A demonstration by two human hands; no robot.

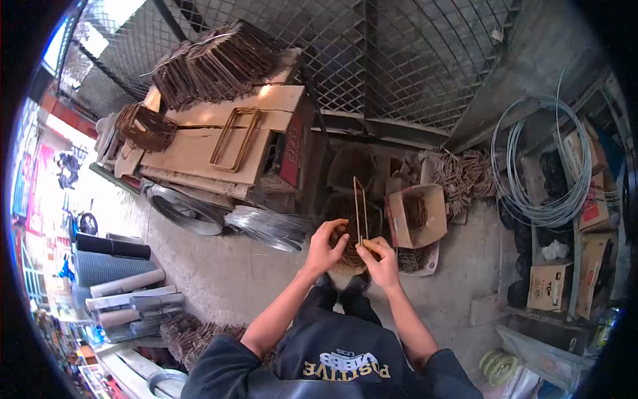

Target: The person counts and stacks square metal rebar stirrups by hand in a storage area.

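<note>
A thin rectangular wire stirrup (pixel 357 203) stands upright in front of me, its long sides pointing away from my body. My right hand (pixel 380 263) is closed around its near end, thumb and fingers pressed together. Just to the left of the stirrup is my left hand (pixel 327 247), its fingers curled in toward the thumb. What that hand holds, if anything, cannot be made out. Below both hands, a container of rusty wire pieces (pixel 342 229) is partly hidden. An open cardboard box (pixel 435 206) with more rusty wire inside stands to the right.
On the left, a cardboard-topped table (pixel 193 149) bears stacked rusty stirrups (pixel 212 63) and a few loose rectangular ones (pixel 247 139). Silvery wire coils (pixel 266 226) lie beside it. Mesh rolls (pixel 109 269) are at far left. A wire coil (pixel 498 173) hangs at right. Mesh fencing (pixel 412 60) closes the back.
</note>
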